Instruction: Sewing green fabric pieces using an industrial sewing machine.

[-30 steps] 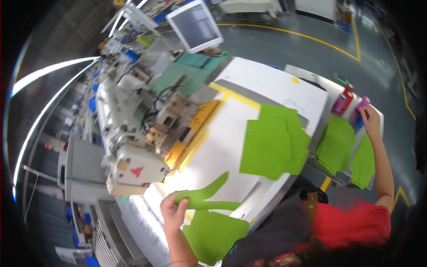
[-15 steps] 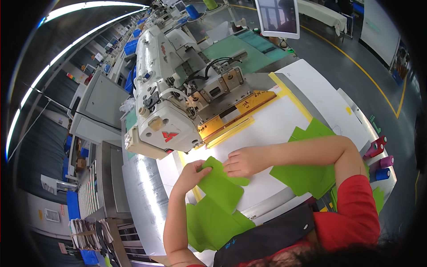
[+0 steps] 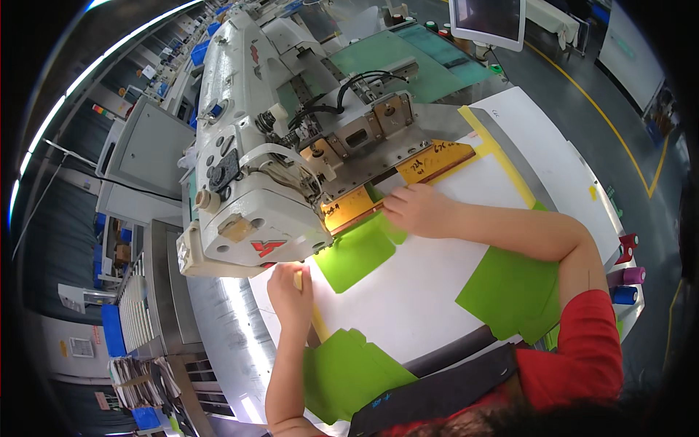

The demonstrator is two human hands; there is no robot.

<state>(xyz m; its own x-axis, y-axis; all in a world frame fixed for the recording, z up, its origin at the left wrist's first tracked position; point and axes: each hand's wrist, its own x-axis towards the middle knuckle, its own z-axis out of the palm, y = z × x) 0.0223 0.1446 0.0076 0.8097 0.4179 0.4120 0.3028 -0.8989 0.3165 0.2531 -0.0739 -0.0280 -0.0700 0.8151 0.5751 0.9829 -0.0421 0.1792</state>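
My right hand [image 3: 416, 213], fingers bent together, holds a green piece [image 3: 354, 256] at the orange guide plate [image 3: 433, 160] of the white sewing machine [image 3: 244, 124]; part of the piece shows through a gap in the plate. My left hand [image 3: 290, 298] is closed below the machine head, left of that piece, around a small pale-yellow item that I cannot make out. Green cut pieces [image 3: 349, 375] lie by my left forearm. Another green stack [image 3: 486, 291] lies under my right forearm, partly hidden by it.
A monitor [image 3: 486, 20] stands at the back right beside a teal mat [image 3: 389, 62]. Thread spools [image 3: 625, 295] line the right edge. A grey cabinet [image 3: 142, 156] and a bundle of papers [image 3: 132, 382] are at the left. A yellow floor line [image 3: 597, 105] runs at the right.
My right hand has left the spools at the right and moved to the guide plate. A green piece has moved forward under the machine. My left hand has left that piece and closed.
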